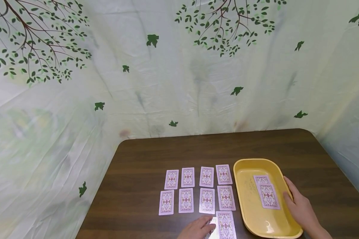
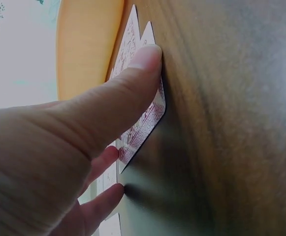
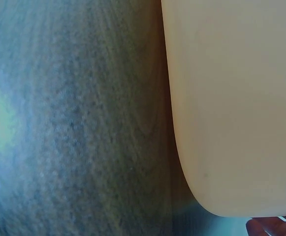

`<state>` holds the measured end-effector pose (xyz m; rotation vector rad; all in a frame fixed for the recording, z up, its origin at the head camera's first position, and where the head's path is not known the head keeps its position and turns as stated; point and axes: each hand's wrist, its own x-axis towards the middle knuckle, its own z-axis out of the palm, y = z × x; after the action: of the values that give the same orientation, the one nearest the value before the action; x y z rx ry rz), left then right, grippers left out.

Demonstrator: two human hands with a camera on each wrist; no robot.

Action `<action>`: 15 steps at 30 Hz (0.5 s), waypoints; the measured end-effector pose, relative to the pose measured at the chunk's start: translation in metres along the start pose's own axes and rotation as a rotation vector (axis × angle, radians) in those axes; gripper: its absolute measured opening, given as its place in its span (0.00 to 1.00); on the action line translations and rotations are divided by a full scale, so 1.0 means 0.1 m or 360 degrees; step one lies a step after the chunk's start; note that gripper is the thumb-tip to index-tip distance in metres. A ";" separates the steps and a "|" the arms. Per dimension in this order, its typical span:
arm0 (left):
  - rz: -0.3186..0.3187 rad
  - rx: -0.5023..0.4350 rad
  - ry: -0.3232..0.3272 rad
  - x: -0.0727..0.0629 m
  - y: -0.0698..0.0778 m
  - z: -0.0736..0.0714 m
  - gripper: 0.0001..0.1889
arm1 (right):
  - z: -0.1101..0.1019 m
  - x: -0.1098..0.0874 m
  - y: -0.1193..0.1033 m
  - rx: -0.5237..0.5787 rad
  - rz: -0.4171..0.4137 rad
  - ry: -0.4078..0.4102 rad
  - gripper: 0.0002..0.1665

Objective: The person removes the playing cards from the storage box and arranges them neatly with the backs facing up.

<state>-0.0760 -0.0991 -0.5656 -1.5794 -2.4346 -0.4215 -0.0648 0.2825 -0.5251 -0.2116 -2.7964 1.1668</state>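
Note:
At the bottom of the head view, my left hand (image 1: 195,228) reaches over a playing card (image 1: 214,229) that shines with glare. In the left wrist view the thumb (image 2: 145,58) lies across this card's patterned back (image 2: 145,118), and two fingertips touch down by its edge. A second card (image 1: 226,225) lies right beside it. My right hand (image 1: 303,210) holds the right rim of a yellow tray (image 1: 248,212), thumb over the inside and fingers along the outside. Inside the tray are two overlapping cards (image 1: 269,196), backs up.
Two rows of face-down cards (image 1: 186,200) lie left of the tray on the dark wooden table (image 1: 131,186). A pale curtain (image 1: 167,83) with printed leaves hangs behind the table and down both sides.

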 end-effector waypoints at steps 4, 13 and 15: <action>0.0015 0.0006 -0.0009 0.01 -0.03 -0.01 0.24 | 0.00 0.00 0.01 -0.0001 0.0004 -0.0002 0.32; -0.0134 -0.0094 -0.0117 0.05 -0.01 -0.06 0.23 | 0.02 -0.01 0.00 -0.0042 -0.0057 0.0096 0.31; -0.0378 -0.0341 -0.0215 0.09 0.00 -0.09 0.22 | 0.02 -0.01 0.00 -0.0045 -0.0063 0.0102 0.31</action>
<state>-0.0793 -0.0944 -0.5546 -1.4402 -2.7754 -0.6554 -0.0636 0.2810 -0.5263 -0.1915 -2.7502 1.0927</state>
